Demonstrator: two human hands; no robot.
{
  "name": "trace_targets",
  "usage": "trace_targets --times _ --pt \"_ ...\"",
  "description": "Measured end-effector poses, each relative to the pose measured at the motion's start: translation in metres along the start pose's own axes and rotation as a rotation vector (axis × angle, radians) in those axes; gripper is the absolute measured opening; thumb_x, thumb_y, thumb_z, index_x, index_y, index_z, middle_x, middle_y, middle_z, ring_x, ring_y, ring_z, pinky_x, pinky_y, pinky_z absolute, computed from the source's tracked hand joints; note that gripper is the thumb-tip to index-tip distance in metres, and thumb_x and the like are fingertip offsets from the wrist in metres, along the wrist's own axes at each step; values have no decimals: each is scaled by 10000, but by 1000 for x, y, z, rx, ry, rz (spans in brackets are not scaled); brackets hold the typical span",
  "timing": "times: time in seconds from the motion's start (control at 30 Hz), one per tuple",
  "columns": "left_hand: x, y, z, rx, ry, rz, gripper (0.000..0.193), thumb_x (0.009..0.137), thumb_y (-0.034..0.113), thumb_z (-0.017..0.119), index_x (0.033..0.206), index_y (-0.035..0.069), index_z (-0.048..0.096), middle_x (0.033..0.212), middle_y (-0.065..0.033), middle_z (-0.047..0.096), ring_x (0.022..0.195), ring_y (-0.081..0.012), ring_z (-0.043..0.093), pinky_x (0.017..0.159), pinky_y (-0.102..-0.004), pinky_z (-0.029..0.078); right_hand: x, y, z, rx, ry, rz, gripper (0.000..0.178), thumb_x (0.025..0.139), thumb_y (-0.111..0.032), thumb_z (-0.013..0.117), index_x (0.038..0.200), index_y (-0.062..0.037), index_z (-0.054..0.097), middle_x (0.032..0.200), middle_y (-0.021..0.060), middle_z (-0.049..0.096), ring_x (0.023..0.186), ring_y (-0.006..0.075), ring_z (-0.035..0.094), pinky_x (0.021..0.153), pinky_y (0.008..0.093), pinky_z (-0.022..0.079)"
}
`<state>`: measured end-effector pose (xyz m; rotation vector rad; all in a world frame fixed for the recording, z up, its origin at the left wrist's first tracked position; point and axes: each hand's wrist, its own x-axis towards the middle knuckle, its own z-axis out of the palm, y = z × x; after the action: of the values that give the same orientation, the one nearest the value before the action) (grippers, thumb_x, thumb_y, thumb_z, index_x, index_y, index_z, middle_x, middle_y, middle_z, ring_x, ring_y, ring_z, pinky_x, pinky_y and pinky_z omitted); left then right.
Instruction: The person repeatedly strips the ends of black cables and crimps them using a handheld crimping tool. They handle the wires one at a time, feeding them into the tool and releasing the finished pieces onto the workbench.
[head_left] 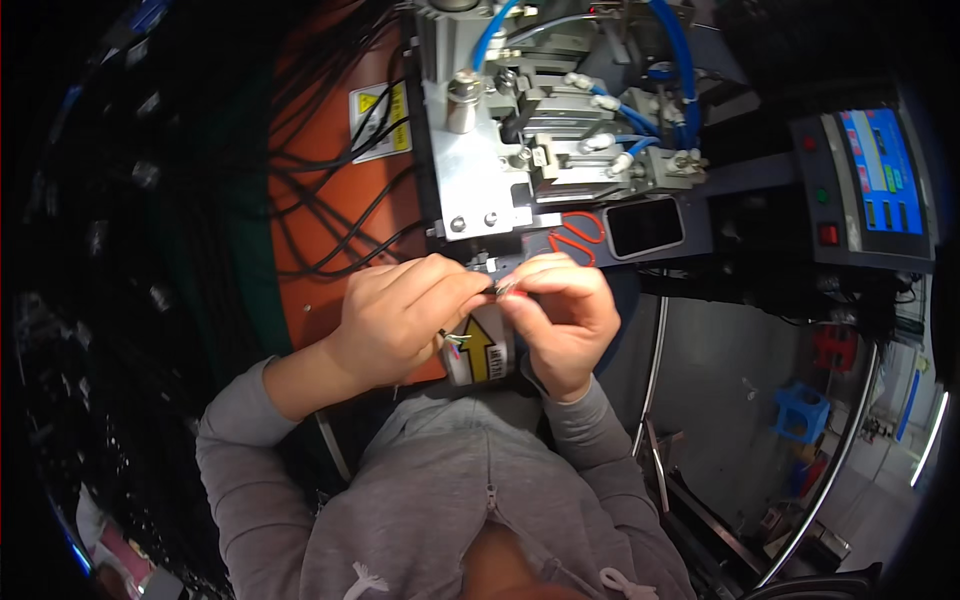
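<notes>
My left hand (408, 308) is closed in a pinch around a dark cable, of which only a bit shows at the fingertips. Below these fingers several thin coloured wires (456, 340) stick out with loose ends. My right hand (570, 318) pinches fine wire ends (506, 287) between thumb and forefinger, with a small red bit beside them. The fingertips of both hands nearly meet, just in front of a metal machine (480, 185). How the wires run inside the fingers is hidden.
Black cables (350, 225) spread over the orange table (315, 240) at the left. Blue air hoses (685, 70) run to the machine's cylinders. A phone (644, 227) and a red cord (577, 240) lie right of it. A control panel (872, 175) stands far right; a blue stool (802, 411) is below.
</notes>
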<state>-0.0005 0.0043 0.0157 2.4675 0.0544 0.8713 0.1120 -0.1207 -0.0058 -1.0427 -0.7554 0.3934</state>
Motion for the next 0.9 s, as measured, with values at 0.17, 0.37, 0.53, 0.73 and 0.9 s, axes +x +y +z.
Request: trace_targets --times 0.17,0.37,0.53,0.73,0.9 --pt "-2 0 0 16 32 -30 142 762 134 704 845 53 623 703 -29 556 575 -159 583 456 -291 424 15 5 -3 -389 -137 -225 200 693 42 744 869 1 659 842 107 671 788 207 628 715 297 493" --pt "-1 5 2 39 -7 -91 136 729 118 689 792 73 577 721 -18 492 580 -155 549 442 -300 415 16 2 -5 -491 -104 -189 195 660 26 761 831 -24 683 795 81 655 740 203 607 672 306 479" --pt "-3 8 1 241 -117 -88 108 711 98 656 785 81 580 729 -14 451 603 -135 527 439 -271 410 13 -6 -2 -833 -186 -362 170 665 0 764 785 -41 650 769 75 617 716 230 581 648 324 460" --pt "-6 7 3 283 -161 -16 96 730 44 645 822 57 621 714 -28 471 610 -142 533 441 -265 413 28 -17 -19 -728 -454 79 128 717 -6 724 771 -17 608 761 84 602 708 227 567 642 315 448" --pt "-10 5 12 144 -81 -84 142 727 43 651 868 38 639 723 -25 487 603 -135 530 446 -261 427 10 0 -18 -462 -114 180 132 703 23 724 767 6 610 742 106 595 679 238 572 639 310 450"
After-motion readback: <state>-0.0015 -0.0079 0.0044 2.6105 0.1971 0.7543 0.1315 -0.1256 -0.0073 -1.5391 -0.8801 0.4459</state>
